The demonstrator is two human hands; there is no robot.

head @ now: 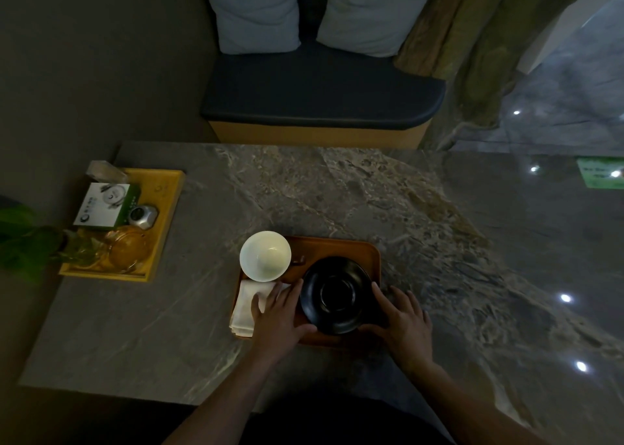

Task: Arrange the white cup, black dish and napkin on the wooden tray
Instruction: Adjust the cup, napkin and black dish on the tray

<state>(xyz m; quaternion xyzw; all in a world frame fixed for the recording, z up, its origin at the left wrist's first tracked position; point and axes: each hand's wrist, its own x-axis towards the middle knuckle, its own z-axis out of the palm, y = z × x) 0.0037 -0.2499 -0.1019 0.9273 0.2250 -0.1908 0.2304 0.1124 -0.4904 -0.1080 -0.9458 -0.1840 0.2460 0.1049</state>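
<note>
From the head view I look down at a grey stone table (337, 191). The wooden tray (341, 247) sits near me, in the middle. On it the white cup (265, 255) stands at about 10 o'clock, right side up, and I see nothing inside it. The black dish (337, 294) sits at about 4 o'clock on the tray, and it looks bare inside too. The napkin (248, 304) lies folded at 8 o'clock, half under my left hand (280, 319). That hand has its fingers spread out, with the fingers and thumb touching the left rim of the dish. My right hand (401, 319) is spread wide too and touches the right rim; I cannot tell if it really squeezes. I think this step is nudging the dish into its spot. To do it well I would push softly from both sides, keep the dish flat, and not bump the cup or drag the napkin along. At 10 o'clock on the table a yellow tray (169, 215) holds a white and green box (101, 208), a small silver thing (143, 215) and some glass pieces I cannot make out.
</note>
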